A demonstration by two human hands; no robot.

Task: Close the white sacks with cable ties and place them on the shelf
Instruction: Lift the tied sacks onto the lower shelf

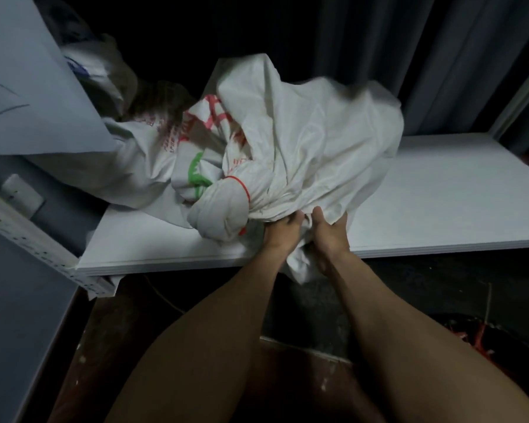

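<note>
- Both my hands grip the near edge of a white sack (312,141) lying on the white shelf (440,203); my left hand (283,232) and right hand (330,232) sit side by side, nearly touching, fingers dug into bunched fabric.
- The sack's loose cloth spills between my wrists and hangs over the shelf's front edge, just below my hands.
- Just beyond and left of my left hand, the sack's gathered neck is cinched by a red cable tie (242,186), with the knotted-looking bundle of cloth resting on the shelf.
- The bulk of the sack rises away from my hands, its far top edge blurred.
- Farther left of my left hand, a second white sack (153,160) with red and green print lies on the same shelf, pressed against the one I hold.
- Beyond my right hand, grey curtains (440,56) hang behind the shelf.
- Below my forearms the dark floor (425,285) shows.
</note>
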